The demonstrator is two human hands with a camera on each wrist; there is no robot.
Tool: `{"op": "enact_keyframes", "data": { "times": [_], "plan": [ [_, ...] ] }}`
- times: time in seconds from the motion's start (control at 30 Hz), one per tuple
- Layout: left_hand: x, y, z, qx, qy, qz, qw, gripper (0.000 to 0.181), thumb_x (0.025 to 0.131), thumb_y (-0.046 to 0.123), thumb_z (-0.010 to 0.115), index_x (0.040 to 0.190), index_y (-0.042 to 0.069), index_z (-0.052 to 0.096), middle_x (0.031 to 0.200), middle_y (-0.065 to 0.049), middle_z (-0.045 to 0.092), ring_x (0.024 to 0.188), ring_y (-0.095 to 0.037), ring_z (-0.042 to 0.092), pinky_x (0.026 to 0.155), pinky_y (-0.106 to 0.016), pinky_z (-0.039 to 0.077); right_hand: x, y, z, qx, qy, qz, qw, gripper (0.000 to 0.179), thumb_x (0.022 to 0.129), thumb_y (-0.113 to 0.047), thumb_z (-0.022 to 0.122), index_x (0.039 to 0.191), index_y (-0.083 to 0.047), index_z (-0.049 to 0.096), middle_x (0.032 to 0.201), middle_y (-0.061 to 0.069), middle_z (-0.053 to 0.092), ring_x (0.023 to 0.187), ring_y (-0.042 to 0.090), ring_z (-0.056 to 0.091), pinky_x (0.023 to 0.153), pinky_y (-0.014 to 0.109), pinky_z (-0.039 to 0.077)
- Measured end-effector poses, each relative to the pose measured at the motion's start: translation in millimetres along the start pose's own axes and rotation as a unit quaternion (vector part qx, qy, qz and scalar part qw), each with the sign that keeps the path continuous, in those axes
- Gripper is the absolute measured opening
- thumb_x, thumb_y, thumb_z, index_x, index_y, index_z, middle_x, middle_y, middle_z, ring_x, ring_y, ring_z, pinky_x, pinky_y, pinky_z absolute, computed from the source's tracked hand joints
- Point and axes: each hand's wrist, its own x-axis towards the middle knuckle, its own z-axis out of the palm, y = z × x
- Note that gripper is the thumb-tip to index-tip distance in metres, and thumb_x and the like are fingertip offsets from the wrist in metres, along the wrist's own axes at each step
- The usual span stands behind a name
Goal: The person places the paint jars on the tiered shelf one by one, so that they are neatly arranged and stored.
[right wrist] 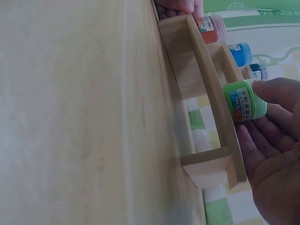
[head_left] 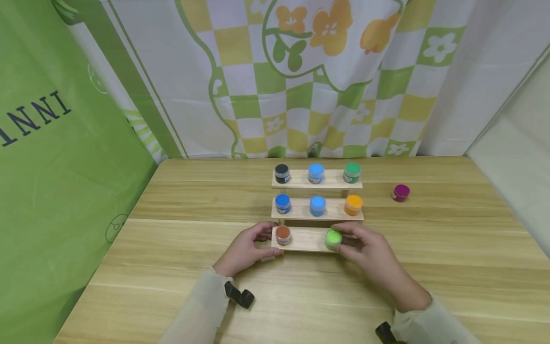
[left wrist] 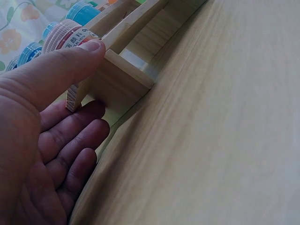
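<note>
A three-tier wooden stand [head_left: 307, 239] holds small paint jars. My right hand [head_left: 371, 248] pinches a light green paint jar [head_left: 333, 239] between thumb and fingers, at the right part of the lowest tier. In the right wrist view the light green jar's base is right at the board, its printed label showing. My left hand [head_left: 247, 248] holds the left end of the lowest tier, thumb at its front edge and fingers [left wrist: 84, 136] behind and below. A brown-red jar [head_left: 282, 235] sits beside the left thumb.
On the middle tier stand a dark blue jar [head_left: 282, 203], a light blue jar [head_left: 317, 205] and an orange jar [head_left: 354, 205]. Above are black [head_left: 282, 173], blue [head_left: 315, 173] and green jars [head_left: 352, 172]. A purple jar [head_left: 401, 193] lies right, on the table [head_left: 193, 200]; a curtain [head_left: 240, 86] hangs behind.
</note>
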Motion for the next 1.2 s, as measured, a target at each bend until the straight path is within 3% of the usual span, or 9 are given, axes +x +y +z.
{"op": "enact_keyframes", "data": {
  "times": [0.23,1.2],
  "plan": [
    [-0.1,-0.4,-0.2,0.003,0.000,-0.001,1.0000,0.066,0.068,0.046,0.079,0.127,0.030,0.053,0.113,0.013,0.059,0.100,-0.006,0.056,0.091,-0.031,0.045,0.7,1,2,0.004,-0.004,0.044,0.9990,0.040,0.076,-0.005,0.075,0.113,-0.009,0.061,0.113,0.007,0.061,0.097,0.019,0.064,0.077,0.020,0.051],
    [0.2,-0.9,0.5,0.000,-0.001,0.000,1.0000,0.066,0.067,0.051,0.078,0.126,0.035,0.052,0.111,0.012,0.060,0.099,-0.007,0.056,0.090,-0.034,0.045,7.1,-4,22,-0.006,0.033,0.053,0.9980,0.037,0.075,-0.004,0.076,0.109,-0.005,0.062,0.107,0.009,0.060,0.095,0.020,0.064,0.077,0.019,0.051]
  ]
}}
